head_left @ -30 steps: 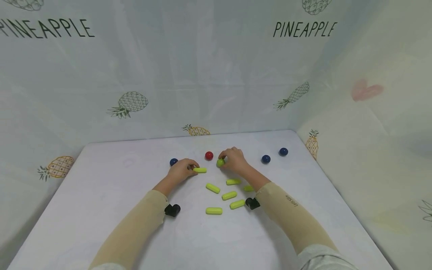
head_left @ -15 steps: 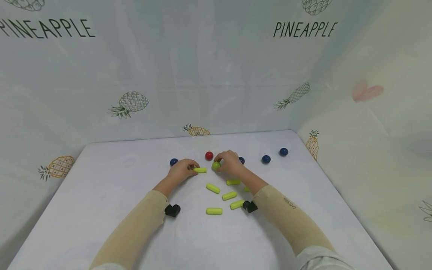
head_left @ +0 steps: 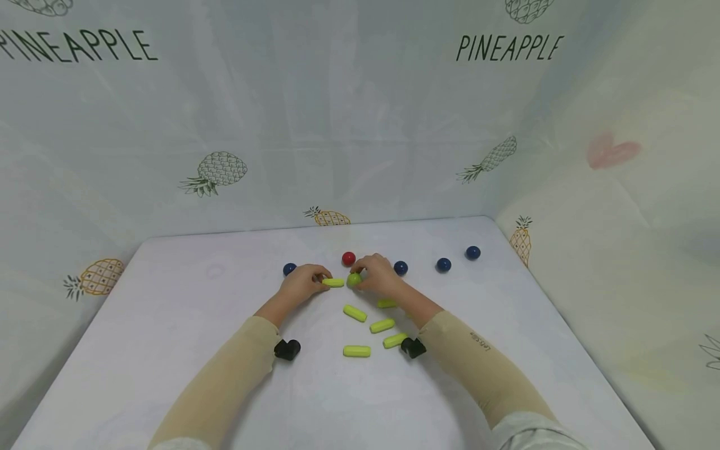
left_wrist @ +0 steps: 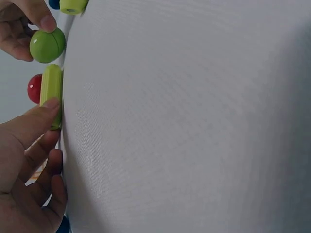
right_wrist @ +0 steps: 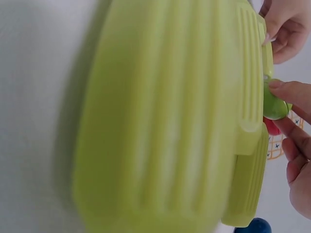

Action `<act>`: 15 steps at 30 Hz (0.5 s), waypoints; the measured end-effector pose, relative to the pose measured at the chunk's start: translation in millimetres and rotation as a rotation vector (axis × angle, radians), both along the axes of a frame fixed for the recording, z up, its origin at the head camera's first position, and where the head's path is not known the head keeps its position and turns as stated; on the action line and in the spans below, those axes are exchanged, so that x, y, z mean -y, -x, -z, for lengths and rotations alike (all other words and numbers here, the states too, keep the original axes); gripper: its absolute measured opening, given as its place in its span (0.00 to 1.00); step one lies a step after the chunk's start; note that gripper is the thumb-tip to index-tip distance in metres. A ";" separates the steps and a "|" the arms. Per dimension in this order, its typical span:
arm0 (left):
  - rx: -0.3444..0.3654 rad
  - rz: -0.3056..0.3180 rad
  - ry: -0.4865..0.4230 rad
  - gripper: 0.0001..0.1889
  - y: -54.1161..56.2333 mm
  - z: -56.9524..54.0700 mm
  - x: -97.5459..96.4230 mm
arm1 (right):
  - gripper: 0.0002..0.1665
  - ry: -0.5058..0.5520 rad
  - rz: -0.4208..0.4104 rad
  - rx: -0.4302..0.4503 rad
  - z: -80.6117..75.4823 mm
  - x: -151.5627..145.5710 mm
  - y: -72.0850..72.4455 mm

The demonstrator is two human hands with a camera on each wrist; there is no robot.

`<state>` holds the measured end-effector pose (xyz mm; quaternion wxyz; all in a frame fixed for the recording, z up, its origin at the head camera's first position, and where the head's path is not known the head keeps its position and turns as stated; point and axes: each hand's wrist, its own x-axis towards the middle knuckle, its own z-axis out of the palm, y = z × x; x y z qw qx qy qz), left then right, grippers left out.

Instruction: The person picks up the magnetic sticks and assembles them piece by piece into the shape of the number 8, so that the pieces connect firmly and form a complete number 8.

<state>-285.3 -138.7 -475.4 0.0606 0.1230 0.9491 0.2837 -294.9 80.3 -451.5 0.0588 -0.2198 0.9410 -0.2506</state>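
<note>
My left hand (head_left: 300, 284) pinches a yellow-green ribbed rod (head_left: 334, 283) between thumb and fingers, low at the tabletop. The right hand (head_left: 380, 275) holds a green ball (head_left: 354, 280) by its sides, just right of the rod's free end. In the left wrist view a narrow gap shows between the ball (left_wrist: 47, 45) and the rod (left_wrist: 51, 82). A red ball (head_left: 349, 259) lies just behind them. Behind my left hand is a blue ball (head_left: 289, 269), partly covered. Another rod (right_wrist: 160, 116) fills much of the right wrist view.
Several loose rods (head_left: 382, 325) lie on the white table (head_left: 169, 350) in front of the hands, one partly under the right forearm. Blue balls (head_left: 443, 265) sit to the right. A pineapple-print cloth (head_left: 360, 125) hangs behind the table's back edge. Dark wrist cameras (head_left: 287, 350) hang below both forearms.
The right hand has brought the green ball leftward and slightly nearer to me, up to the rod's end. A blue ball behind that hand has come into sight. My left hand stays in place.
</note>
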 end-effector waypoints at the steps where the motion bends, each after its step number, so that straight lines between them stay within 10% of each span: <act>1: -0.003 0.002 0.000 0.12 0.4 0.4 0.2 | 0.20 0.004 0.001 0.004 0.1 0.4 -0.4; 15: -0.004 0.004 -0.021 0.12 1.9 4.1 2.4 | 0.20 0.031 -0.005 0.010 2.6 4.5 -1.4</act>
